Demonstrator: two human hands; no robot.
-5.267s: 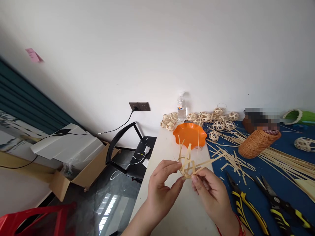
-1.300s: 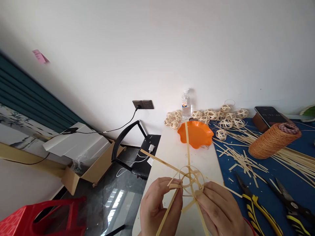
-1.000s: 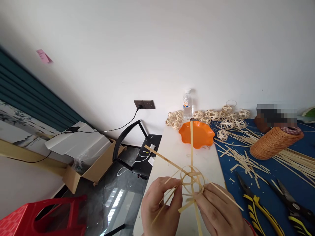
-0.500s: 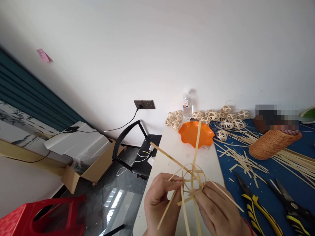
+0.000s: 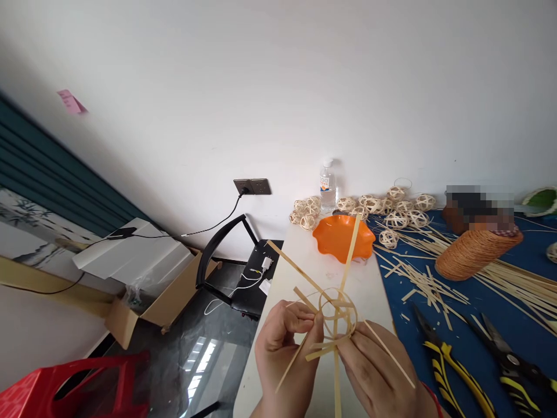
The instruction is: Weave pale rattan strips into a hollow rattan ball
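Between my hands is a partly woven ring of pale bamboo strips (image 5: 337, 313), with long loose strip ends sticking out several ways. My left hand (image 5: 289, 348) pinches strips at the ring's left side, thumb and forefinger together. My right hand (image 5: 378, 363) has its fingers closed on the ring's lower right side, and one strip slants down over its back. Both hands are above the near part of the white table (image 5: 291, 273). Beyond them sits an orange wavy-edged dish (image 5: 339, 235), and a strip end rises in front of its right part.
Woven balls (image 5: 397, 219) and a water bottle (image 5: 328, 186) stand by the wall. On the blue mat (image 5: 402, 290) lie bamboo strips (image 5: 435, 284), a twine roll (image 5: 476, 255), yellow-black pliers (image 5: 452, 360) and cutters (image 5: 513, 360). A black chair (image 5: 250, 290) is at left.
A strip end now points up and left above my left hand, and the strip that hung down between my hands no longer shows there. The view has shifted slightly.
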